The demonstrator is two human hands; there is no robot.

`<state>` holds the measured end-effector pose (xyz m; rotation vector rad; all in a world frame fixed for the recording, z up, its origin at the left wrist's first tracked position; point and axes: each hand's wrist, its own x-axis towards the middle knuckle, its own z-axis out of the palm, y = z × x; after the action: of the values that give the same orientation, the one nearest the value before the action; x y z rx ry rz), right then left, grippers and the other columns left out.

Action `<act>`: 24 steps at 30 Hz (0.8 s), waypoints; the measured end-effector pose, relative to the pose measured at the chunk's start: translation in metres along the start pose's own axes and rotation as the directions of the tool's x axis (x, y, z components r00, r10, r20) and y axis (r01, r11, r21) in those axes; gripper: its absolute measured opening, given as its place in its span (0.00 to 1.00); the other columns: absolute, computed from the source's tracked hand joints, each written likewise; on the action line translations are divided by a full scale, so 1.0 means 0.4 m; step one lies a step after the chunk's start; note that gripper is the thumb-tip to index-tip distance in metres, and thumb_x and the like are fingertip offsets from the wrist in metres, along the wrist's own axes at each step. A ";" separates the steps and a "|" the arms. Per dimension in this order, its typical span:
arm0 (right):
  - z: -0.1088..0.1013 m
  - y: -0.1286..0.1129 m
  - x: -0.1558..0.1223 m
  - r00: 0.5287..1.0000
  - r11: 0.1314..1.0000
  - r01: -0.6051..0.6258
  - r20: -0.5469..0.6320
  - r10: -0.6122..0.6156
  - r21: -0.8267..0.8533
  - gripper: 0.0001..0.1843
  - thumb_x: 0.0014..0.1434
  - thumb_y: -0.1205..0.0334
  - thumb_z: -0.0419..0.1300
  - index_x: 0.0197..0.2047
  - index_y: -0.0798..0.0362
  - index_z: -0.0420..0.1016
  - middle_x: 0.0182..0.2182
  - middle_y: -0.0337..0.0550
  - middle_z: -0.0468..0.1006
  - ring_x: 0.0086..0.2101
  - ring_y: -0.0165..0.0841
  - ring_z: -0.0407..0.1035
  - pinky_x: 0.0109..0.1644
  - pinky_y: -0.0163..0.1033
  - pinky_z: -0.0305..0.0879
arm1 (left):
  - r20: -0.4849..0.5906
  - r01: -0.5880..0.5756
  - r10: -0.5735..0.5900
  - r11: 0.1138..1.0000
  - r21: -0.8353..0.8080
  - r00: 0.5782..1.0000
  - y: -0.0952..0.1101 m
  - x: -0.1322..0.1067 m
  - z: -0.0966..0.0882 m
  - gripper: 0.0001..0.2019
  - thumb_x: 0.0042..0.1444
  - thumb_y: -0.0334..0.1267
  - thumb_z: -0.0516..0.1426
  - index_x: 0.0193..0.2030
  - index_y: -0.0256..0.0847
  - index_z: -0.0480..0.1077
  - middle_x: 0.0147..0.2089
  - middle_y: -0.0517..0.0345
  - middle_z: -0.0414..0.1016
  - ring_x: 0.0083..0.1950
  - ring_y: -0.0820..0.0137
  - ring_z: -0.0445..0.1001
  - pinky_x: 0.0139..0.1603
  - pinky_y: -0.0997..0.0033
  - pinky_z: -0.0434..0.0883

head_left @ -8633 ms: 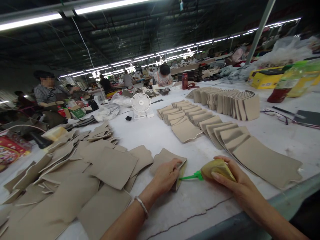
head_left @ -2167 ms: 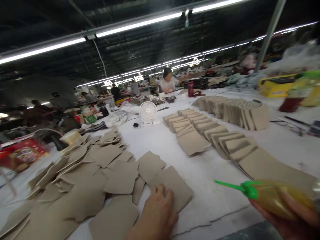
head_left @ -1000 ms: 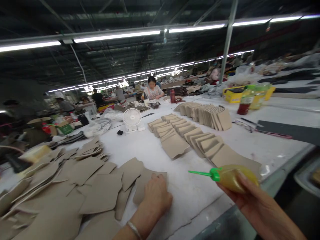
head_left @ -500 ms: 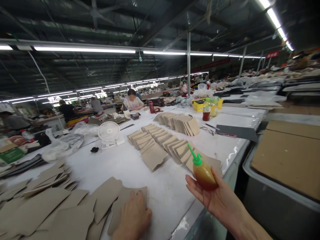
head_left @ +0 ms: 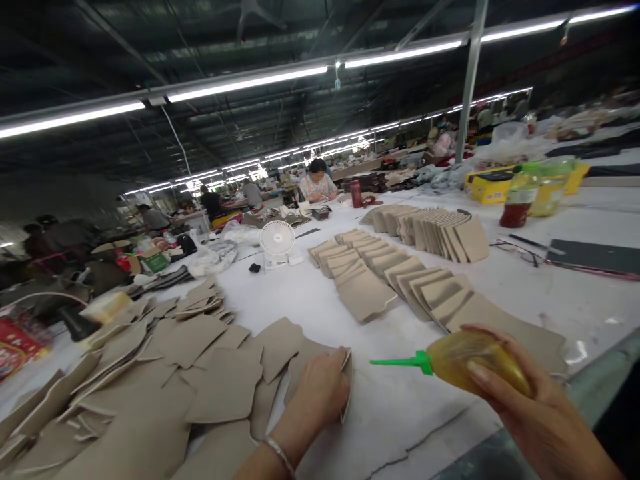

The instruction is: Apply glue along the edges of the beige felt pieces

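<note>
My left hand [head_left: 320,393] rests on a tan fabric piece [head_left: 345,380] at the near edge of the white table [head_left: 310,300], its fingers curled over the piece and lifting its right edge. My right hand [head_left: 530,413] is wrapped round a yellow squeeze bottle [head_left: 475,360] with a green nozzle [head_left: 400,362] that points left toward the piece, held above the table. A loose heap of the same tan pieces [head_left: 150,373] lies to the left of my left hand.
Rows of overlapped tan pieces [head_left: 400,273] run across the table's right half, with a standing row [head_left: 435,227] behind. A small white fan [head_left: 277,240], bottles [head_left: 520,193], a yellow box [head_left: 490,187], glasses and a dark sheet [head_left: 595,257] sit farther back. Other people work at tables beyond.
The view swung right and back to the left. My right hand brought the bottle from upright to level, nozzle pointing left. My left hand has stayed on the piece and now lifts its edge.
</note>
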<state>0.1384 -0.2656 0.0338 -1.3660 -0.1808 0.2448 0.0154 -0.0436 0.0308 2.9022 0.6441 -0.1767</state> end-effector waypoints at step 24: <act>0.105 0.117 0.086 0.720 0.583 0.680 0.556 -0.416 -0.445 0.27 0.57 0.46 0.66 0.57 0.41 0.65 0.52 0.42 0.73 0.49 0.44 0.70 0.52 0.45 0.68 | -0.003 -0.048 0.047 0.993 -0.110 0.999 -0.042 0.006 0.005 0.20 0.57 0.32 0.46 0.52 0.47 0.72 0.40 0.48 0.78 0.42 0.55 0.77 0.41 0.61 0.71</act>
<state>0.1571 -0.2077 -0.0042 -1.8295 -1.1279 -0.1112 0.0100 -0.0279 0.0263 2.8083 0.5656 -0.1296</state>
